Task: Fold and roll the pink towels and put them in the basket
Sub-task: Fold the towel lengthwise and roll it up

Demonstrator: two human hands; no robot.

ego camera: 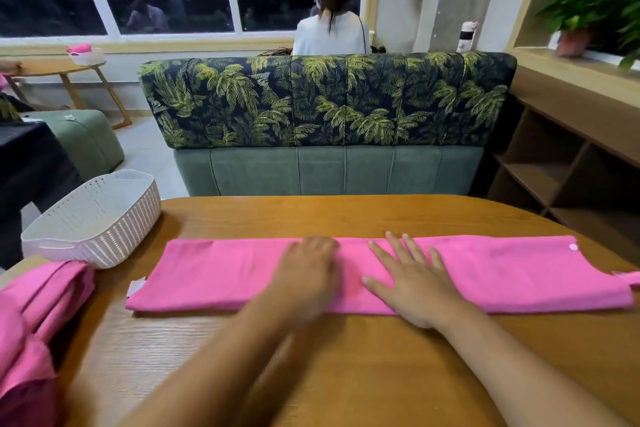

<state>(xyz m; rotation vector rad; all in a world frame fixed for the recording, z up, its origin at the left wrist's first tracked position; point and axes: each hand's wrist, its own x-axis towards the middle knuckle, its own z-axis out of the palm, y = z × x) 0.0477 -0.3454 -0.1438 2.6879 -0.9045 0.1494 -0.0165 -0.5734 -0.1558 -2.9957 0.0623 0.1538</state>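
Note:
A pink towel (214, 274), folded into a long flat strip, lies across the wooden table (346, 374) from left to right. My left hand (308, 274) rests flat on its middle, blurred by motion. Just to its right, my right hand (412, 281) presses flat on the towel with fingers spread. A white woven basket (93, 218) stands empty at the table's far left corner. Several more pink towels (38, 315) lie in a heap at the left edge.
A green sofa (329, 166) with a palm-leaf backrest stands right behind the table. A person (330, 21) sits beyond it, facing the window. Wooden shelves (554, 163) run along the right. A green stool (83, 139) stands at the left.

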